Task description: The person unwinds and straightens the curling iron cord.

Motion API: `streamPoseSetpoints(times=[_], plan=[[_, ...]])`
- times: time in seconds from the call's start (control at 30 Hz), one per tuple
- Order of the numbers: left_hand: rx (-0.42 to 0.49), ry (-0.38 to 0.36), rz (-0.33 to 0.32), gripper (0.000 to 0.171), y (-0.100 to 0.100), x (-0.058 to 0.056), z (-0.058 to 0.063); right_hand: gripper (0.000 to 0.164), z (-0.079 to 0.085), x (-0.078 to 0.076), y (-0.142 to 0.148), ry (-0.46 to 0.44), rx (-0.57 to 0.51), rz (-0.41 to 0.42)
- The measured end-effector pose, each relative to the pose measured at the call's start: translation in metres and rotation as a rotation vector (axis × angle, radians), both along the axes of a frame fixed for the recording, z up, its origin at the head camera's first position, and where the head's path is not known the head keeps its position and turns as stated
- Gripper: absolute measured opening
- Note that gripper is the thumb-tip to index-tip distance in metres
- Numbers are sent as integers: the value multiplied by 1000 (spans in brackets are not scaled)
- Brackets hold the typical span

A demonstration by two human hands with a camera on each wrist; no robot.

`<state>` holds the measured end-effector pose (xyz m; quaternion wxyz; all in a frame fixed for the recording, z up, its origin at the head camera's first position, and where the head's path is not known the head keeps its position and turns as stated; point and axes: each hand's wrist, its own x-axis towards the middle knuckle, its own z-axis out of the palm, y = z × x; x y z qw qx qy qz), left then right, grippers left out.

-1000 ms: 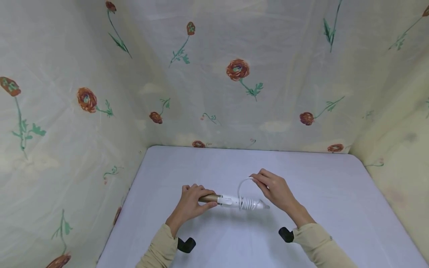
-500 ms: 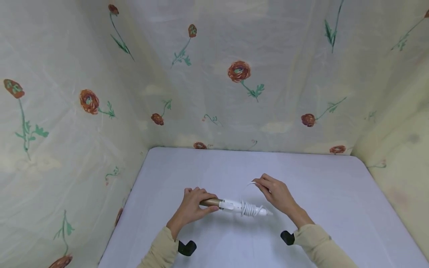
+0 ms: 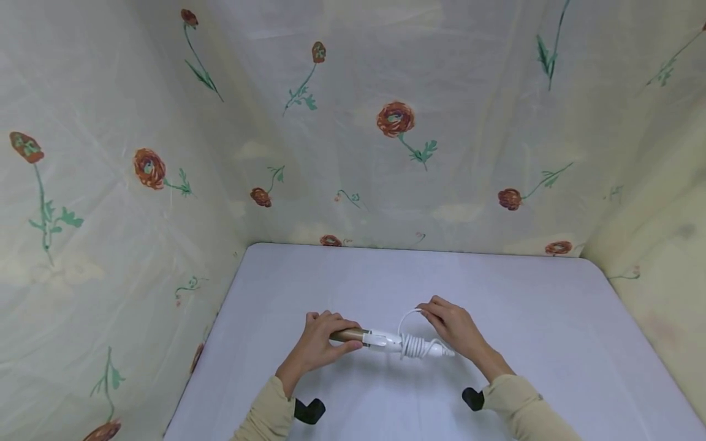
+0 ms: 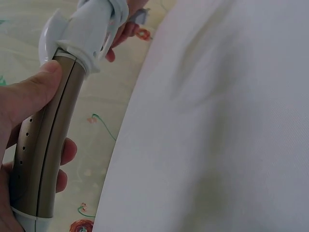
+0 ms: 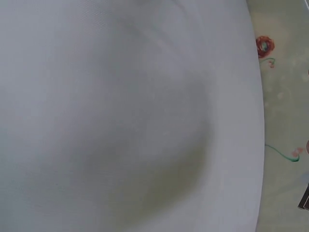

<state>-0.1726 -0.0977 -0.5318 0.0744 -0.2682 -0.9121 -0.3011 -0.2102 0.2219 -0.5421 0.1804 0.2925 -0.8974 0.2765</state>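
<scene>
My left hand (image 3: 325, 343) grips the gold-brown barrel end of a hair curling iron (image 3: 383, 341), held level above the table. The left wrist view shows the thumb lying along the gold barrel (image 4: 58, 121), with fingertips coming round its far side. Several turns of white cord (image 3: 413, 346) are wound round the iron's white handle, which points right. My right hand (image 3: 455, 327) pinches the free cord just above and right of these coils, and a short arc of cord rises to its fingertips. The right wrist view shows neither that hand nor the iron.
A white-covered table (image 3: 331, 275) lies beneath, with shadows of the hands on it. Cream fabric walls (image 3: 458, 153) printed with red flowers stand behind and at both sides. Black wrist-worn pieces (image 3: 310, 411) stick out by both beige sleeves.
The right hand, still pinching the cord, has come down a little toward the coils. The cord arc, blurred half a second ago, shows clearly again. The left hand keeps its grip.
</scene>
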Motion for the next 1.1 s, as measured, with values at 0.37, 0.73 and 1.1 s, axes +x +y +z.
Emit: streamPoseSetpoints(times=[0.37, 0.73, 1.1], plan=[[5, -17, 22, 35, 4, 1, -2, 13, -17, 11, 1, -133, 35, -10], [17, -32, 74, 35, 8, 2, 0, 22, -29, 22, -3, -238, 54, -4], [10, -4, 106, 34, 10, 2, 2, 14, -44, 34, -5, -135, -8, -4]])
